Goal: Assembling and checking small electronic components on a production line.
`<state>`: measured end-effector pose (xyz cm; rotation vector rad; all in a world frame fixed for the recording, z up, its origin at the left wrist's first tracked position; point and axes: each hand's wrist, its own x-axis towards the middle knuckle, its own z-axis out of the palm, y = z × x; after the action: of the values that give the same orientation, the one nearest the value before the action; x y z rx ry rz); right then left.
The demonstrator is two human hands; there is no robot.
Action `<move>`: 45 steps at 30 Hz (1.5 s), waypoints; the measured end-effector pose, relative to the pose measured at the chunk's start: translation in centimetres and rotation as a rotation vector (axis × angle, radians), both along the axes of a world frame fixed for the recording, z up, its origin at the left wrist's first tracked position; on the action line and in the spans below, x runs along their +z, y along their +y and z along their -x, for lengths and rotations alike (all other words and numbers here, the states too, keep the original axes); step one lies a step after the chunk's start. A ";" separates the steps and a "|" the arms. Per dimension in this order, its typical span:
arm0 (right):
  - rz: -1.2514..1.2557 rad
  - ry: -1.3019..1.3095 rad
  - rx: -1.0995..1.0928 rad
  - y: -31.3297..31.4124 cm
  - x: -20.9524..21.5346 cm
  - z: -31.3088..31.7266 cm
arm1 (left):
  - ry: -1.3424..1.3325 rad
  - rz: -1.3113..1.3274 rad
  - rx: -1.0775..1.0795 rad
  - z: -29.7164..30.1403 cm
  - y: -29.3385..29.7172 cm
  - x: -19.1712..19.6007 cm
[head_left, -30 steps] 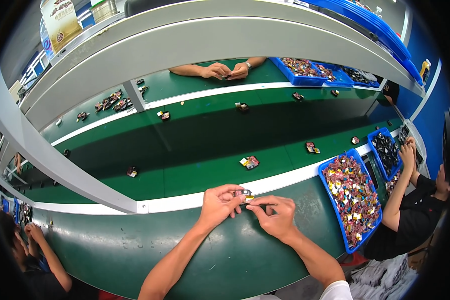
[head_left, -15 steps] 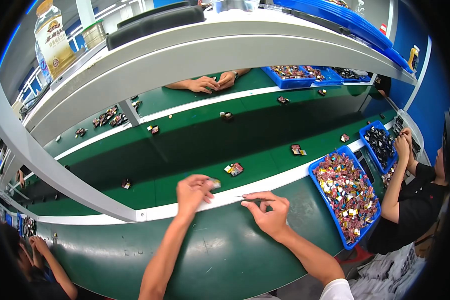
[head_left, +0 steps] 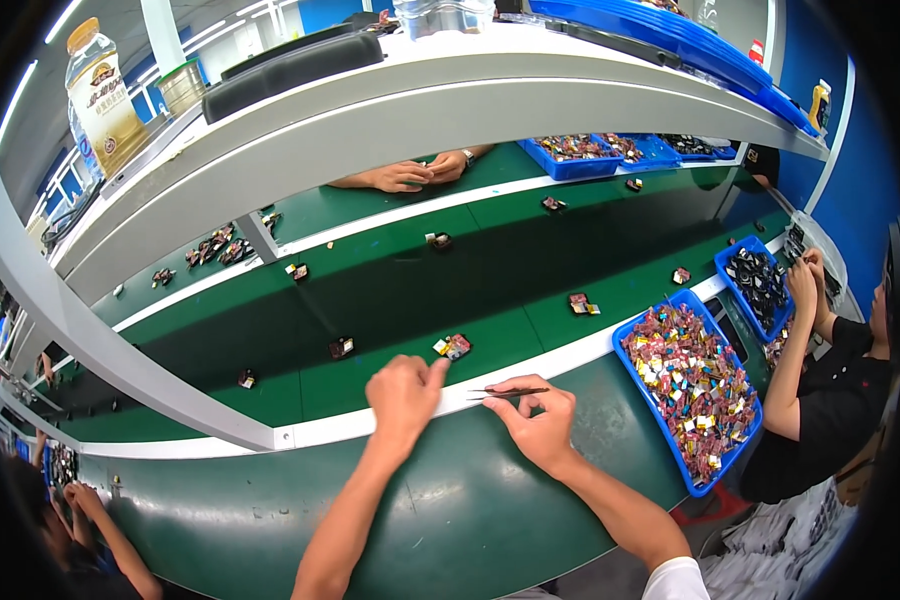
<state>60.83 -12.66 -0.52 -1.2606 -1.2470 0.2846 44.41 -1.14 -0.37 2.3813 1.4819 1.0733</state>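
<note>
My left hand [head_left: 407, 398] is over the white edge of the green conveyor belt [head_left: 515, 335], back turned up. Its thumb stands apart from the fingers, which are mostly hidden, and nothing shows in its grasp. Just beyond the thumb lies a small pink, yellow and white wired part [head_left: 453, 347]. Another small dark-and-pink part [head_left: 341, 347] rests on the belt to the left of this hand. In my right hand [head_left: 538, 420], thumb and fingers pinch dark tweezers [head_left: 515, 391], whose tips point left above the white edge.
At right stands a blue tray [head_left: 686, 488] heaped with similar parts; a smaller blue tray [head_left: 757, 290] of black pieces is beyond it. Several parts are spread along the belt. A grey shelf beam [head_left: 370, 125] crosses overhead. Co-workers' hands show opposite, at right and at lower left.
The part in my left hand no longer shows; a part now lies on the belt left of that hand. The other belt parts have shifted slightly left. My right hand has hardly moved.
</note>
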 end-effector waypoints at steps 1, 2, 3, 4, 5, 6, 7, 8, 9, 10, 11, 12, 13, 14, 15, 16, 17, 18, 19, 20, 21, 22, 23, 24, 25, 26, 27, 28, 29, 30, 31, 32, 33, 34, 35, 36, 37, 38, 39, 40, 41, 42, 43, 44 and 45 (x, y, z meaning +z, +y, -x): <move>0.013 0.005 -0.005 0.1 -0.2 0.0 | 0.084 0.038 -0.004 -0.9 -0.5 0.0; 0.013 0.000 -0.006 0.1 -0.3 -0.1 | 0.100 0.000 0.011 -2.1 -0.4 -0.7; 0.006 0.009 -0.006 0.1 -0.3 0.0 | 0.121 -0.042 0.037 -2.6 -0.1 -1.2; 0.000 0.020 -0.006 0.2 -0.3 0.1 | 0.121 -0.045 0.045 -2.4 0.1 -1.4; -0.002 0.018 -0.005 0.1 -0.1 0.1 | 0.128 -0.045 0.064 -2.3 0.3 -1.6; 0.010 0.018 -0.002 0.0 0.2 0.1 | 0.136 -0.046 0.082 -2.3 0.5 -1.6; 0.023 0.019 0.001 0.0 0.4 0.1 | 0.137 -0.047 0.083 -1.8 0.9 -1.5; 0.026 0.023 -0.010 0.1 0.2 0.0 | 0.151 -0.047 0.064 -1.0 1.4 -1.5; 0.019 0.033 -0.006 0.0 0.2 0.0 | 0.166 -0.047 0.047 0.0 1.8 -1.4; 0.012 0.043 -0.003 0.0 0.1 0.0 | 0.177 -0.028 0.051 0.7 2.2 -1.1; 0.011 0.047 -0.001 -0.1 0.1 0.1 | 0.167 -0.050 0.046 2.0 3.1 -1.1; 0.003 0.029 0.006 -0.1 0.0 0.1 | 0.160 -0.036 0.009 2.9 3.7 -0.8; -0.005 0.009 0.014 0.0 -0.2 0.0 | 0.151 -0.022 -0.029 3.6 4.1 -0.5; -0.007 0.011 0.015 0.1 -0.4 0.0 | 0.154 -0.024 -0.027 3.9 4.2 -0.4; -0.027 0.025 0.020 0.3 -0.6 0.1 | 0.040 0.143 0.014 4.2 4.3 -0.3; -0.046 0.038 0.025 0.4 -0.7 0.2 | -0.075 0.309 0.054 4.4 4.4 -0.3; -0.045 0.037 0.029 0.4 -0.6 0.2 | -0.077 0.309 0.058 4.2 4.0 0.1; -0.030 0.040 0.020 0.3 -0.5 0.1 | -0.202 0.476 0.021 3.3 3.3 0.9; -0.015 0.042 0.011 0.2 -0.5 0.0 | -0.329 0.643 -0.017 2.5 2.7 1.1; -0.016 0.039 0.018 0.1 -0.4 0.0 | -0.350 0.611 -0.040 2.1 2.5 0.8; -0.020 0.030 0.022 0.2 -0.4 0.1 | -0.356 0.609 -0.033 1.7 2.7 0.3; -0.025 0.021 0.025 0.2 -0.4 0.2 | -0.309 0.570 0.017 1.2 2.9 -0.2; -0.025 0.018 0.030 0.2 -0.5 0.2 | -0.259 0.532 0.065 0.7 3.0 -0.5; 0.000 0.029 0.025 0.2 -0.5 0.3 | -0.190 0.480 0.119 0.2 2.6 -0.2; 0.025 0.040 0.021 0.2 -0.5 0.3 | -0.192 0.479 0.122 -0.1 2.7 -0.8; 0.024 0.038 0.024 0.2 -0.5 0.4 | -0.156 0.420 0.156 -0.3 2.9 -1.3; 0.039 0.047 0.030 0.2 -0.5 0.5 | -0.120 0.361 0.191 -0.4 3.0 -1.7; 0.053 0.057 0.037 0.2 -0.4 0.6 | -0.135 0.377 0.209 -0.3 3.1 -2.0; 0.054 0.056 0.036 0.2 -0.4 0.5 | -0.136 0.378 0.208 -0.4 3.1 -2.0; 0.048 0.048 0.039 0.2 -0.3 0.6 | -0.209 0.398 0.164 -0.3 3.0 -1.9; 0.041 0.040 0.043 0.1 -0.3 0.6 | -0.281 0.417 0.120 -0.2 3.0 -1.7; 0.043 0.039 0.040 0.1 -0.3 0.4 | -0.282 0.419 0.118 -0.3 2.7 -1.3; 0.045 0.029 0.042 0.1 -0.4 0.3 | -0.424 0.514 0.044 -0.2 2.3 -0.9; 0.048 0.019 0.044 0.0 -0.5 0.2 | -0.565 0.608 -0.031 -0.2 1.9 -0.3; 0.049 0.020 0.044 0.0 -0.4 0.0 | -0.564 0.609 -0.030 0.1 1.3 0.3; 0.109 0.085 0.072 0.1 -0.3 -0.1 | -0.624 0.670 -0.070 0.4 0.6 0.8; 0.168 0.151 0.100 0.1 -0.2 -0.2 | -0.684 0.731 -0.110 0.6 0.0 1.0; 0.172 0.152 0.102 0.2 -0.2 -0.2 | -0.684 0.734 -0.106 1.0 -0.5 1.0; 0.160 0.218 0.122 0.2 -0.1 -0.2 | -0.735 0.776 -0.163 1.3 -1.0 0.8; 0.148 0.283 0.140 0.3 -0.1 -0.3 | -0.786 0.819 -0.220 1.5 -1.4 0.5; 0.155 0.284 0.146 0.4 0.0 -0.3 | -0.789 0.822 -0.212 1.6 -1.9 0.3; 0.144 0.278 0.152 0.4 0.1 -0.3 | -0.803 0.821 -0.226 1.6 -2.3 0.0; 0.133 0.271 0.158 0.4 0.2 -0.3 | -0.817 0.821 -0.241 1.6 -2.6 -0.3; 0.128 0.246 0.158 0.3 0.3 -0.3 | -0.823 0.782 -0.259 1.4 -2.9 -0.4; 0.135 0.245 0.162 0.2 0.3 -0.4 | -0.828 0.785 -0.253 1.2 -3.1 -0.4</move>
<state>61.23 -12.42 -0.24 -1.1997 -1.1338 0.6307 43.17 -4.25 -0.78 1.2906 0.9826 0.9693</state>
